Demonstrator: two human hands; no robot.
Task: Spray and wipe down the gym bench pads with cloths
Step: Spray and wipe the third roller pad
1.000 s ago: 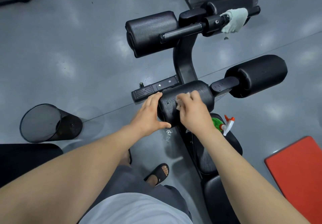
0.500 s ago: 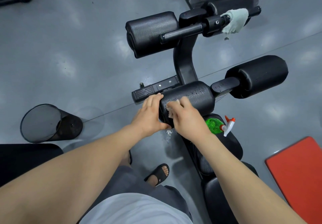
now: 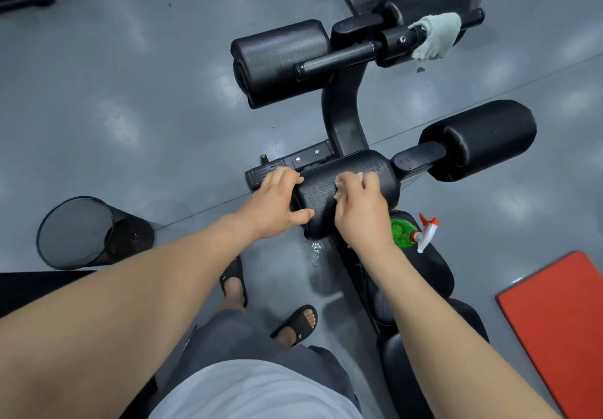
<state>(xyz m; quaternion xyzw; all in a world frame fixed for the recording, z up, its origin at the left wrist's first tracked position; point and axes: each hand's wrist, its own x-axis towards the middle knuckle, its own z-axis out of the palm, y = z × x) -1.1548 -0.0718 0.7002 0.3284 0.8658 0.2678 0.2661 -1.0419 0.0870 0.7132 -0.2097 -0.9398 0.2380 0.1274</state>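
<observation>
The right hand (image 3: pixel 362 213) is clenched on a small pale cloth (image 3: pixel 350 179), pressing it onto the top of the near roller pad (image 3: pixel 375 166). That pad's black textured skin shows beads of wet just past the knuckles. The left hand (image 3: pixel 277 203) grasps the same pad's left end, fingers hooked over the top and thumb on the near side.

Everything else sits around that pad. Just to its right and nearer the person, a green spray bottle (image 3: pixel 403 234) with a white and orange trigger lies on the seat pad (image 3: pixel 437 265). Further right, on the same bar, is a second roller pad (image 3: pixel 483 138). Beyond it, up the curved post, is a third roller pad (image 3: pixel 277 60) – and a grey-green cloth (image 3: pixel 437 38) hangs over the bare bar beside that one.

The floor (image 3: pixel 130 92) is glossy grey. A small wet patch (image 3: pixel 315 252) lies directly below the pad's near edge, a black mesh bin (image 3: pixel 78 232) stands well to its left, and a red mat (image 3: pixel 561 320) lies well to its right.
</observation>
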